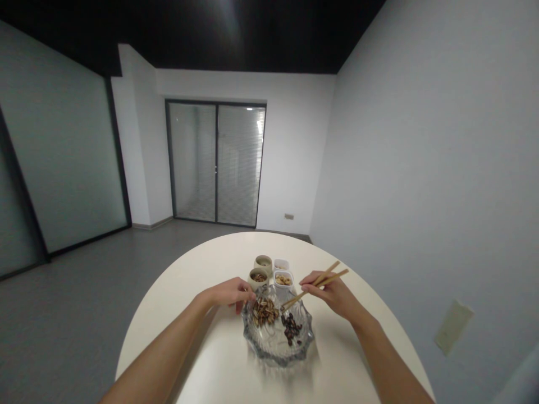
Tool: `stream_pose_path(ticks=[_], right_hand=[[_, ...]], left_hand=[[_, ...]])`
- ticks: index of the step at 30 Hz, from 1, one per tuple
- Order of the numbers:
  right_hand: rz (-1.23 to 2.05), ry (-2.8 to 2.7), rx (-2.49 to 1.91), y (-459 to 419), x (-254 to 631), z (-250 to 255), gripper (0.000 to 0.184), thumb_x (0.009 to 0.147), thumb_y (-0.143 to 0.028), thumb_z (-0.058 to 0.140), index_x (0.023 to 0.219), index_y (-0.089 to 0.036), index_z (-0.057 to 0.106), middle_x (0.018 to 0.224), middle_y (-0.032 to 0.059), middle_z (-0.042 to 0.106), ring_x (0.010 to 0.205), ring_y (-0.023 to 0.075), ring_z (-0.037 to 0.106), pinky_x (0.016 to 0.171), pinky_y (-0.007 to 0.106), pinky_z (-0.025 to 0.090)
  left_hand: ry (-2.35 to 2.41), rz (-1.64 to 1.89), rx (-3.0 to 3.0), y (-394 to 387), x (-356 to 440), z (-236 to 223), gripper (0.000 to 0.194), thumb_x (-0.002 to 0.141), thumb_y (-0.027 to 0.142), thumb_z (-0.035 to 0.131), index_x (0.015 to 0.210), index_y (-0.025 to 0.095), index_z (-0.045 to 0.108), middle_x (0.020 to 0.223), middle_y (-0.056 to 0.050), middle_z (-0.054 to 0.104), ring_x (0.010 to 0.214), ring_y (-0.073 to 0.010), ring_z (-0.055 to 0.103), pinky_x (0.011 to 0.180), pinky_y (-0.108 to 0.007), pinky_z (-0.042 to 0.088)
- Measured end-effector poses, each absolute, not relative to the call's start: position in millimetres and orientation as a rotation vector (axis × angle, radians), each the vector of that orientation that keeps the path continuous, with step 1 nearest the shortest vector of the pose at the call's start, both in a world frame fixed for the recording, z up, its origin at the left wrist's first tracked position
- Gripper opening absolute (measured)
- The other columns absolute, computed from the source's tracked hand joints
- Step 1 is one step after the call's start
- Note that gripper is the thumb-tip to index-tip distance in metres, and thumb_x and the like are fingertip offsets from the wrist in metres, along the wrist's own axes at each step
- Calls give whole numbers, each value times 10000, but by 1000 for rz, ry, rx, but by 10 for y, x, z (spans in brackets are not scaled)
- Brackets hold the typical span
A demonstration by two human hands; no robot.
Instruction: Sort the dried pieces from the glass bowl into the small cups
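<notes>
A scalloped clear glass bowl (275, 354) sits on the table before me. Striped seeds (264, 312), probably sunflower seeds, are heaped in its left part, and dark seeds (291, 329) lie on the right. My left hand (233, 293) pinches the bowl's upper-left rim between thumb and bent fingers. With my right hand (330, 290) I grip a pair of wooden chopsticks (322, 279). Their tips reach down into the bowl, between the two heaps. Whether anything is caught between the tips is too small to tell.
Behind the bowl stand two beige cups, the nearer cup (257, 276) with brown bits inside and the farther cup (263, 261). Beside them are a white container (283, 279) of pale pieces and another white container (281, 264). The round table's edge (145, 306) curves around; a wall (421, 168) rises at right.
</notes>
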State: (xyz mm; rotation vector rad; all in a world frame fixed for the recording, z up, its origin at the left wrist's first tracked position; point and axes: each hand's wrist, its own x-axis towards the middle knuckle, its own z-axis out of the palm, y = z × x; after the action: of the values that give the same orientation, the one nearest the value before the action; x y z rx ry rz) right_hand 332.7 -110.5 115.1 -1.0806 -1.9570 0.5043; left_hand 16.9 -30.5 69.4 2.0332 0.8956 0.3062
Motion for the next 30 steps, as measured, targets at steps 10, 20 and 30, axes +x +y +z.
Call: stream_pose_path(ticks=[10, 20, 30], right_hand=[[509, -1958, -1052, -1141, 3296, 1193, 310, 853, -491, 693, 845, -188, 758, 781, 65, 719, 736, 203, 647, 682, 306, 518], [435, -1810, -993, -1062, 3306, 1129, 222, 844, -423, 714, 834, -207, 767, 800, 64, 722, 761, 209, 657, 701, 318, 531], [442, -1591, -933, -887, 3234, 1147, 218, 787, -419, 761, 792, -202, 776, 694, 46, 702, 626, 178, 625, 559, 283, 513]], left_hand=[[899, 300, 2033, -330, 173, 730, 427, 812, 549, 547, 802, 140, 668, 553, 2, 568, 518, -147, 547, 466, -229, 319], [903, 302, 2027, -331, 175, 724, 420, 815, 555, 555, 792, 147, 654, 533, 7, 568, 481, -131, 497, 452, -229, 302], [876, 306, 2019, -295, 161, 681, 415, 822, 546, 564, 796, 146, 671, 529, 12, 568, 475, -131, 509, 445, -227, 306]])
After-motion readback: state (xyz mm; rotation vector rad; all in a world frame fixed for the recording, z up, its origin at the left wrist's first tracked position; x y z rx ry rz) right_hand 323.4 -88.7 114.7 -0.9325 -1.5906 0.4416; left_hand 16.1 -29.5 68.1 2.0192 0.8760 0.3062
